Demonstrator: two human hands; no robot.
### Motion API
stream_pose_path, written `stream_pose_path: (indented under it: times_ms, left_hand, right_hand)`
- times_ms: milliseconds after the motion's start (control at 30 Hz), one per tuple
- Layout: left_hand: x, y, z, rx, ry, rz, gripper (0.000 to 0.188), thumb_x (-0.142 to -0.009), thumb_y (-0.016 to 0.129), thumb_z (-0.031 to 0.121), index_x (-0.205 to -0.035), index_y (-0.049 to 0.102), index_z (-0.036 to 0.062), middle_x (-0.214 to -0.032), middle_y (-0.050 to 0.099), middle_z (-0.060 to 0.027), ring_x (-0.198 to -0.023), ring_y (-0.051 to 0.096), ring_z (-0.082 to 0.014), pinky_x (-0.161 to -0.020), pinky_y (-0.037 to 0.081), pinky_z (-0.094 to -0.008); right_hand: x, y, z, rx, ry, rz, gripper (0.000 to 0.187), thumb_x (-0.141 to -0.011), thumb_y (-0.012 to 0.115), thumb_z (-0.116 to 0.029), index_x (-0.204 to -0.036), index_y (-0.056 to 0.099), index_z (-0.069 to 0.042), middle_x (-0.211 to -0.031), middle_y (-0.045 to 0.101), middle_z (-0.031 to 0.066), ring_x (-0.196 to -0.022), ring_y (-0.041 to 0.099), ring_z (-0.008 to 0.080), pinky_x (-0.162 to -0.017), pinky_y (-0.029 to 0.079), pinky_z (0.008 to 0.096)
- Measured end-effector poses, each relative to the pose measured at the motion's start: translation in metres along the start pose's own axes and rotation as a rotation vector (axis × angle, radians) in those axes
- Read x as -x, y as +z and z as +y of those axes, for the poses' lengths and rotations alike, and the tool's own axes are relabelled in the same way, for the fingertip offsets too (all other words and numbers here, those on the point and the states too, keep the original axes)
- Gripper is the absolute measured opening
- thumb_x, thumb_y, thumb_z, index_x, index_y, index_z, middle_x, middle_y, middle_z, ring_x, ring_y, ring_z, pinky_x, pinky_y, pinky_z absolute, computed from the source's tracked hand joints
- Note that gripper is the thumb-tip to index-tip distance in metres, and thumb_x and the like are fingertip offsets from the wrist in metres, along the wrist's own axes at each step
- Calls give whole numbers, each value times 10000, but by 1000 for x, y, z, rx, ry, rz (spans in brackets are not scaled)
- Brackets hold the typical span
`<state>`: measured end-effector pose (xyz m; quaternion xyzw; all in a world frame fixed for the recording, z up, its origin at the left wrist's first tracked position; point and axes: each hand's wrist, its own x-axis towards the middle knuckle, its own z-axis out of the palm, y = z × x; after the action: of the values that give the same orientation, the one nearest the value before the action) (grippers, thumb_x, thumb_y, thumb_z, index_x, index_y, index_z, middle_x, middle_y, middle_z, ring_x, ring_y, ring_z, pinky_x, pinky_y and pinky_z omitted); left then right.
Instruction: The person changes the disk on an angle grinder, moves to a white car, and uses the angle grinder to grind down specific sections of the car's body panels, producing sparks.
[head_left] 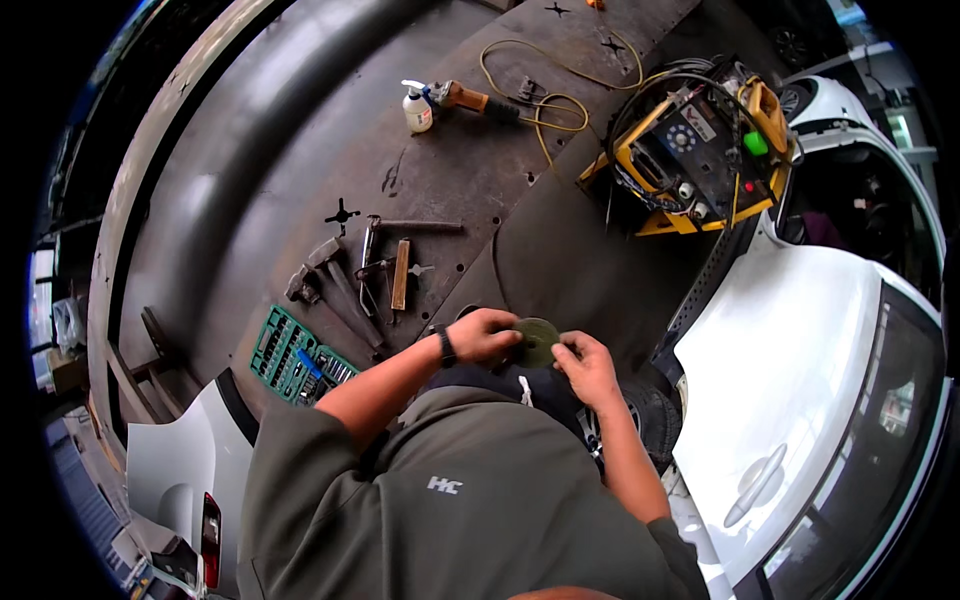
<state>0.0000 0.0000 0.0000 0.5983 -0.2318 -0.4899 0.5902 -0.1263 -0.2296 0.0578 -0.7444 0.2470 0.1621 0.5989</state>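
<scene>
A round green disc point(541, 345) is held in front of the person's dark shirt point(470, 500), seen just off the right edge of the metal platform point(450, 180): the left hand point(484, 335) pinches its left rim between the fingers, the right hand point(588, 368) its right rim. With only the rim gripped, a slack pinch on either side would probably let it tilt and drop; uneven squeezing could chip it. The grinder point(464, 97) lies well apart, toward the platform's far end.
</scene>
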Motion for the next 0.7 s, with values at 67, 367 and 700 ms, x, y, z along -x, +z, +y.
stream_pose_path:
  times_ms: [67, 367, 700]
  left_hand:
    - [12, 32, -19, 208, -31, 110, 226, -1018, 608, 170, -1128, 658, -21, -954, 668, 1, -887, 584, -88, -813, 496, -286]
    - [-43, -49, 20, 391, -70, 571, 168, -990, 591, 112, -1076, 667, -11, -885, 665, -34, -795, 638, -127, -734, 517, -278]
    - [-205, -33, 110, 534, -70, 621, 141, -1015, 587, 131, -1103, 636, 32, -943, 655, -31, -803, 602, -135, -750, 525, -290]
  right_hand:
    - [6, -13, -23, 141, 55, -110, 216, -977, 665, -163, -1078, 682, 27, -915, 713, 75, -804, 654, 129, -759, 529, 297]
    - [-148, -35, -74, 6, -209, -239, 279, -946, 696, -222, -1072, 692, 27, -957, 737, 123, -871, 684, 169, -807, 544, 333]
    - [-232, -192, -105, 1, -214, -270, 204, -980, 684, -205, -1041, 672, -11, -824, 655, 6, -750, 602, 68, -666, 501, 263]
